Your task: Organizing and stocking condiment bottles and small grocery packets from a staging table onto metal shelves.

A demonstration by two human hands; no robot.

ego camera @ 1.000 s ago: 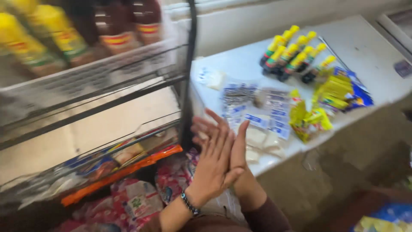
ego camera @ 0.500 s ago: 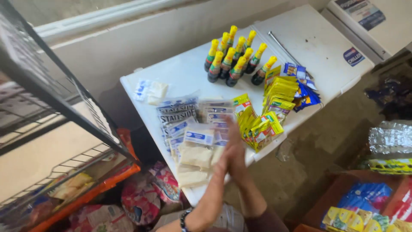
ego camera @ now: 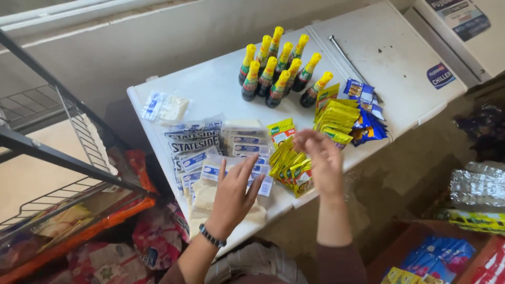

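Note:
My left hand (ego camera: pixel 232 195), with a dark bracelet at the wrist, hovers with spread fingers over clear bags of pale powder with blue labels (ego camera: pixel 210 158) on a white chest freezer lid (ego camera: pixel 210 89). My right hand (ego camera: pixel 320 160) is blurred, fingers apart, just right of a pile of yellow sachets (ego camera: pixel 290 167). Neither hand holds anything. Several dark sauce bottles with yellow caps (ego camera: pixel 279 68) stand at the back of the lid. More yellow packets (ego camera: pixel 336 118) and blue sachets (ego camera: pixel 368 118) lie to the right.
A black wire shelf rack (ego camera: pixel 63 158) stands at the left with snack packs on its lower tier. Red printed bags (ego camera: pixel 152 242) lie on the floor below. A cardboard box of blue and yellow packets (ego camera: pixel 436 257) sits bottom right, with silver foil packs (ego camera: pixel 476 184) above it.
The view swung from the shelf rack to the white lid. My hands, pressed together a second ago, have parted and now hover separately over the packets.

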